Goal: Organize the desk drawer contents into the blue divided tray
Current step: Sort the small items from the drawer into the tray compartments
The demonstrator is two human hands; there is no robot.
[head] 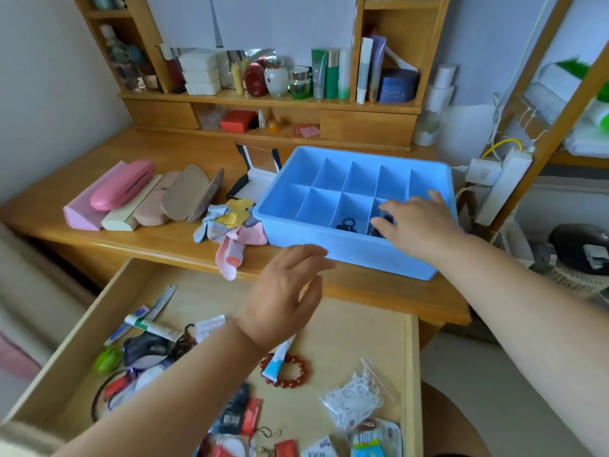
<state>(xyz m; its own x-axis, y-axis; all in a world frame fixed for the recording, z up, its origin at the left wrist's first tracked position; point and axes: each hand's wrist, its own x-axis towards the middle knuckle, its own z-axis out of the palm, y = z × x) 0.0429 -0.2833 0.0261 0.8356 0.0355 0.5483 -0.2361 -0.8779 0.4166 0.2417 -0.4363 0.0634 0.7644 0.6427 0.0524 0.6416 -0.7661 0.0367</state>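
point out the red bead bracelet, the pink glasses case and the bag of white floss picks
red bead bracelet (298,377), head view, right-hand beads
pink glasses case (122,185), head view, middle of lid
bag of white floss picks (354,399), head view, pile of picks

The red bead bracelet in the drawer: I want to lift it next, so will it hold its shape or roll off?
The red bead bracelet is a loop of separate round beads, so it will probably sag when lifted. It is unlikely to roll, lying flat in the drawer. A small tube lies across it and may shift.
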